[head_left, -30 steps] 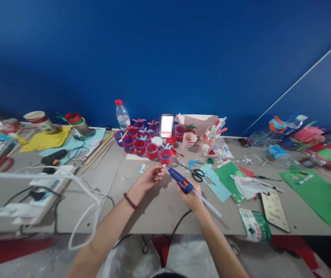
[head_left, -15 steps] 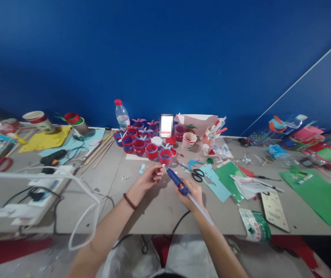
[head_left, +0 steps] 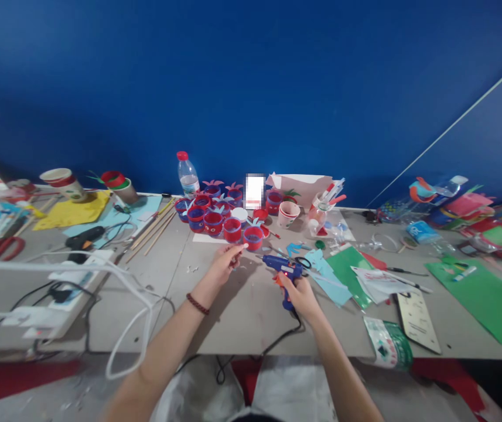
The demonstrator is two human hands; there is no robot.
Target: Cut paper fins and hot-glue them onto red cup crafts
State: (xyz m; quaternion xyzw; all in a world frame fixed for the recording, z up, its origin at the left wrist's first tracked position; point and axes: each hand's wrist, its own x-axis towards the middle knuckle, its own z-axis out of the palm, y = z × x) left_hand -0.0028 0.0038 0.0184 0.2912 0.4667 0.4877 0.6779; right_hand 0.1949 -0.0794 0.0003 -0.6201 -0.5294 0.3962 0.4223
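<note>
My right hand [head_left: 299, 296] grips a blue hot glue gun [head_left: 283, 265] by its handle. The gun lies sideways in the air, nozzle to the left, with a clear glue stick [head_left: 327, 279] out of its back. My left hand [head_left: 226, 264] has its fingers closed in a pinch, a tiny white piece [head_left: 246, 246] at the fingertips. That piece is right by the nearest small red-and-blue cup [head_left: 253, 239]; whether it touches the cup I cannot tell. Behind stand several similar red-and-blue cups [head_left: 213, 223], some with leaf-shaped paper tops.
Black scissors [head_left: 306, 264] and light-blue paper [head_left: 327, 275] lie behind the glue gun. A white power strip [head_left: 64, 299] with loose cables is at left, near wooden sticks [head_left: 154, 231]. A paper cup [head_left: 288, 214] and a bottle [head_left: 187, 177] stand at the back.
My right hand has swung the glue gun's nozzle away from my left fingertips, so it now points left. My left fingertips have moved slightly forward to the nearest cup.
</note>
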